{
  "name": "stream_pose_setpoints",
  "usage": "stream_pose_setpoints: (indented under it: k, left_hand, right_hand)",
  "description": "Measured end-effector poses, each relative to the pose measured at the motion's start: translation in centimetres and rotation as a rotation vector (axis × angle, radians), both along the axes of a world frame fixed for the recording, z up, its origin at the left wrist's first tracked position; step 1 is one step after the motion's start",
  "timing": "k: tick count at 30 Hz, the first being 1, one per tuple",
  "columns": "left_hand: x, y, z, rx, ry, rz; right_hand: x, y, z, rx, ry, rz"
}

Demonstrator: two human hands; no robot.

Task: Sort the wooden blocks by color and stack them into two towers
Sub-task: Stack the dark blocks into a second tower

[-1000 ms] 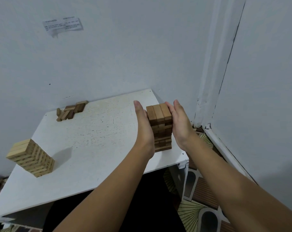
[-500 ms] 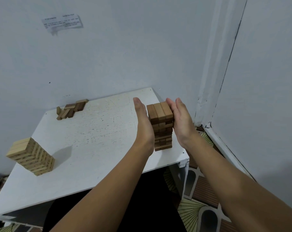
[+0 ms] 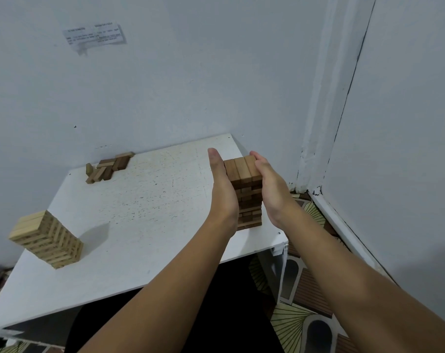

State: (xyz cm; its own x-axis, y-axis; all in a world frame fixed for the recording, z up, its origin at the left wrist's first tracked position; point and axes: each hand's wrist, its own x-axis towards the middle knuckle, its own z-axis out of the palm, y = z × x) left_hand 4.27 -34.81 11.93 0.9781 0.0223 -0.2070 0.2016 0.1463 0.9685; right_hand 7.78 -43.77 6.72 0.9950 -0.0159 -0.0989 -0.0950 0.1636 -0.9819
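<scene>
A dark brown block tower (image 3: pixel 246 189) stands near the right front corner of the white table (image 3: pixel 145 215). My left hand (image 3: pixel 222 189) presses flat against its left side with straight fingers. My right hand (image 3: pixel 271 189) presses flat against its right side. A light tan block tower (image 3: pixel 46 239) stands alone at the table's left front. Several loose dark brown blocks (image 3: pixel 108 169) lie in a heap at the back left, by the wall.
The table sits in a corner, with a grey wall (image 3: pixel 165 85) behind it and another wall (image 3: pixel 407 149) to the right. A paper note (image 3: pixel 94 35) is stuck on the back wall. Patterned floor (image 3: pixel 305 314) shows past the table's right edge.
Both hands stay flat against the dark tower's sides. The view has shifted slightly; the tower and the other blocks have not moved.
</scene>
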Motion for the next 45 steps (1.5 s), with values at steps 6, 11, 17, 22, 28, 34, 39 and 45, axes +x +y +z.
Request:
stream_pose_setpoints:
  k: [6,11,17,22,28,34,39,45]
  left_hand:
    - [-0.2,0.4,0.0,-0.009,-0.028,-0.006]
    - [1.0,3.9,0.7,0.145,-0.12,0.057]
    - [4.0,14.5,4.1,0.659,-0.325,0.093]
    - [6.7,24.8,7.8,1.1,-0.257,0.056]
    - [9.9,35.6,8.7,1.317,-0.031,-0.092]
    - [15.6,42.7,3.7,1.365,0.142,-0.271]
    - [23.0,43.0,-0.1,1.475,0.09,-0.361]
    - [29.0,42.5,-5.5,1.681,0.174,-0.397]
  right_hand:
    - [0.1,-0.3,0.1,0.008,-0.046,0.002]
    - [0.7,-1.2,2.6,-0.228,-0.194,-0.064]
    - [2.7,3.3,9.4,-0.706,-0.509,-0.179]
    - [4.7,12.4,11.7,-0.93,-0.579,0.04]
    - [8.9,23.3,6.6,-1.048,-0.47,0.332]
    - [16.2,30.3,-0.3,-1.206,-0.357,0.5]
    - [23.3,33.6,-4.0,-1.314,-0.324,0.53]
    - [29.0,36.0,-6.1,-1.465,-0.415,0.537]
